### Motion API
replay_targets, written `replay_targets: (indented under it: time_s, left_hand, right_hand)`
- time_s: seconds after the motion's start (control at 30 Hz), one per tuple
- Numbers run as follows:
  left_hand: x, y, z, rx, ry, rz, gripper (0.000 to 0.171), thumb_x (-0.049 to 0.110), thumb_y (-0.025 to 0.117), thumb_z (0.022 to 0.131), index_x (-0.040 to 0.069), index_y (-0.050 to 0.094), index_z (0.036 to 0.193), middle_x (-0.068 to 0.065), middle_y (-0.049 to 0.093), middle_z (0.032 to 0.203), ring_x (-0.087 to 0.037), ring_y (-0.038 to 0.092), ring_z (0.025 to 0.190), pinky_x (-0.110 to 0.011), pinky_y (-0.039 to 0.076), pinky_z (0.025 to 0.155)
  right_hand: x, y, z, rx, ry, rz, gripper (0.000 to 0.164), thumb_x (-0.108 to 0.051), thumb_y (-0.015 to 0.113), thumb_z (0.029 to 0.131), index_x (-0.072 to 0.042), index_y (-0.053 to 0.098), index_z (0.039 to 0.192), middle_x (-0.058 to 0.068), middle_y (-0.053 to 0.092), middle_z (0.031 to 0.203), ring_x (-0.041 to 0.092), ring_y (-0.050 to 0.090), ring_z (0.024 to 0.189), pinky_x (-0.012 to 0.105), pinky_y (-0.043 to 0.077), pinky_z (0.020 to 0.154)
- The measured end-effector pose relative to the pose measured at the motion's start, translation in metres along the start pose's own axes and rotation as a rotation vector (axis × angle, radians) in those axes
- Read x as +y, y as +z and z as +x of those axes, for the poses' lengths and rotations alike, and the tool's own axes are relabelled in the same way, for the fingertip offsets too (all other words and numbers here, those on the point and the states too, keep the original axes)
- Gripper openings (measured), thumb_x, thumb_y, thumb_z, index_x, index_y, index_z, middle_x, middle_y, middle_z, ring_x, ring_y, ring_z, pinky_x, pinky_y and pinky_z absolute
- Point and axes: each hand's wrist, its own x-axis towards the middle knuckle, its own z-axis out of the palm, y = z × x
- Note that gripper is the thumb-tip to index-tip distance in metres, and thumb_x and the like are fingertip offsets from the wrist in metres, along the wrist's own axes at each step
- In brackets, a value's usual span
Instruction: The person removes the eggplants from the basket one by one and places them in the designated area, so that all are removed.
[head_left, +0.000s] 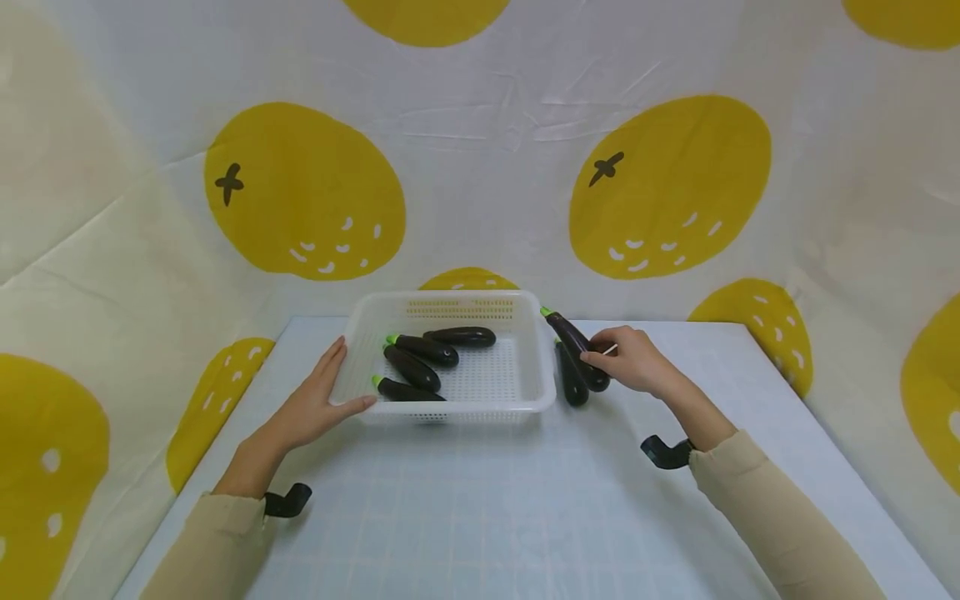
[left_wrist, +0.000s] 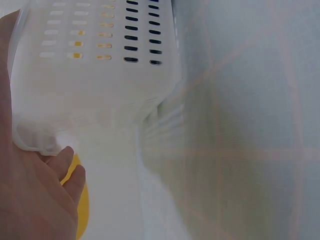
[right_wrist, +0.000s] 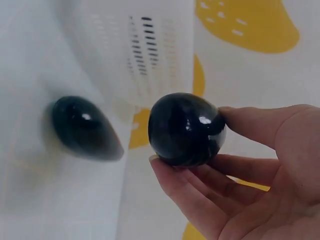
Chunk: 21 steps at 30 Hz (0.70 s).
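Fingers (right_wrist: 185,197) and thumb of my right hand (head_left: 628,360) pinch one aubergine (head_left: 572,340) near its thick, rounded end, holding it off the tabletop (head_left: 480,500) just beside the right side of the white basket (head_left: 457,407). Its green stem end angles toward the basket's rim; whether they touch I cannot tell. A second aubergine (head_left: 573,385) lies below it on the tabletop, and four aubergines (head_left: 411,368) lie inside the basket. My left hand (head_left: 318,408) rests at the basket's near left corner, its fingers stretched along the side and its thumb laid out at the near rim.

I judge the aubergine fairly light and firm, but the glossy skin looks slippery, so the round end could twist in my pinch. The fat belly seems the best place to hold: most of the weight should sit there, and a gentle squeeze ought to do without bruising. Held by the thin stem end, it would likely swing.
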Motion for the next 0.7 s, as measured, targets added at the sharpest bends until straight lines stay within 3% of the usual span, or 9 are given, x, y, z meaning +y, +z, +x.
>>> replay_targets:
  time_s: [0.37, 0.7]
  left_hand:
    - [-0.001, 0.002, 0.004, -0.017, 0.002, 0.026, 0.116, 0.069, 0.065, 0.089, 0.012, -0.001, 0.166, -0.011, -0.002, 0.173, -0.046, 0.017, 0.153, -0.073, 0.024, 0.113]
    - [-0.001, -0.002, 0.003, -0.022, -0.007, 0.039, 0.115, 0.067, 0.064, 0.090, 0.009, -0.001, 0.165, -0.013, -0.003, 0.172, -0.046, 0.015, 0.153, -0.072, 0.023, 0.114]
  right_hand:
    - [0.031, 0.005, -0.005, 0.060, 0.063, -0.059, 0.042, -0.025, 0.065, 0.100, 0.011, 0.066, 0.122, 0.025, 0.070, 0.114, 0.037, 0.068, 0.099, 0.040, 0.060, 0.073]
    - [0.057, 0.015, 0.010, 0.094, 0.109, -0.101, 0.046, -0.028, 0.065, 0.100, 0.013, 0.066, 0.121, 0.027, 0.069, 0.111, 0.041, 0.064, 0.103, 0.051, 0.056, 0.084]
